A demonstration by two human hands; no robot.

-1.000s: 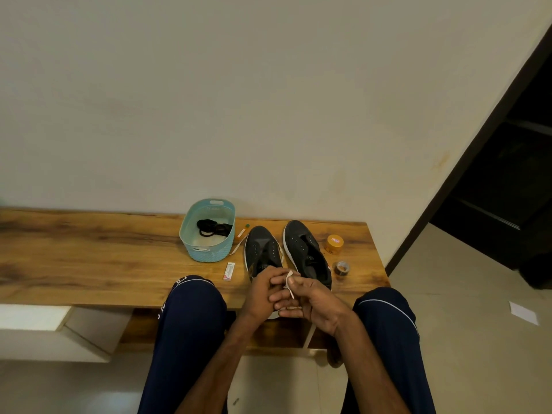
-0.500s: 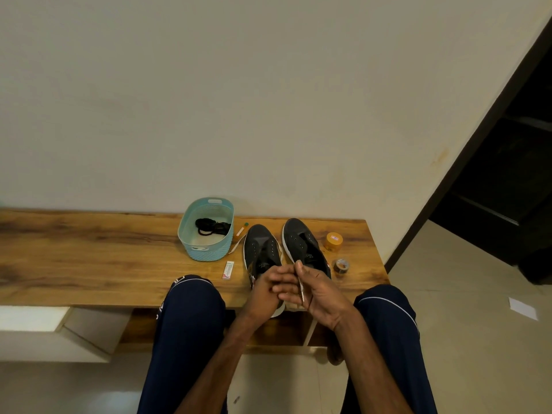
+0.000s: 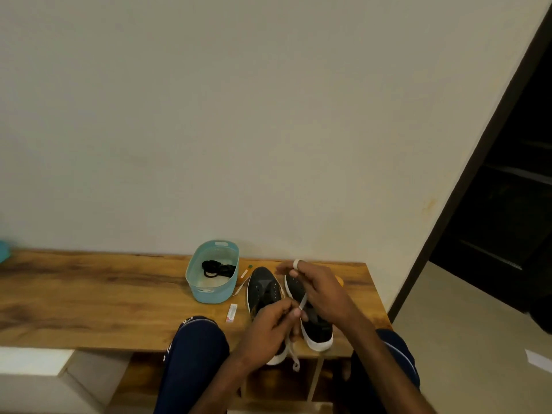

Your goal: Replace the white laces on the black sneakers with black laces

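Person sitting close to a long brown wooden bench (image 3: pixel 89 294), knees in dark blue trousers (image 3: pixel 194 354) pressing up against its near edge. Two black sneakers with white soles (image 3: pixel 264 289) lying side by side on the bench, toes pointing at the wall and heels at the near edge, probably so the eyelets are facing the hands. A flat white lace (image 3: pixel 303 301) is stretching between both hands just above the sneakers, its loose tail dangling past the bench edge. The left hand (image 3: pixel 268 327) is pinching the lace low, over the heels. The right hand (image 3: pixel 325 289) is lifting higher, above the toe of the outer sneaker, gripping the lace with one turn looping round a finger. Judging by that loop, the lace is being gathered into a coil, not threaded. The eyelets showing on the inner sneaker are looking bare. Those on the outer one are hiding under the hands, so cannot tell whether the lace is fully out. A bundle of black laces (image 3: pixel 218 268) is waiting in an oval teal plastic basket (image 3: pixel 209 294) just beside the inner sneaker, near enough for either hand. A small white tube (image 3: pixel 231 312) is lying in front of the basket. An orange object (image 3: pixel 339 281) is peeking out behind the right hand, too hidden to identify.
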